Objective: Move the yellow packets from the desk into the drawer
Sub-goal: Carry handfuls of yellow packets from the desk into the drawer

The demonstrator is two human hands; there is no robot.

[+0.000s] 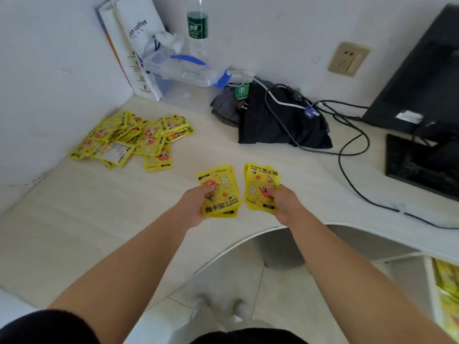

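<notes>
My left hand (195,206) grips a small stack of yellow hand-warmer packets (222,188) above the desk near its front edge, thumb on top. My right hand (285,202) grips a second stack of yellow packets (259,181) just to the right. A loose pile of several more yellow packets (134,139) lies on the desk at the far left, by the wall. The open drawer (431,281) shows at the lower right under the desk, with yellow packets (447,281) inside it.
The white desk (99,219) curves inward at my body. A dark cloth bundle (270,120) with cables lies behind the hands. A monitor (422,78) and its base stand at the right. A paper bag (134,45), plastic container (183,70) and bottle (197,26) stand in the corner.
</notes>
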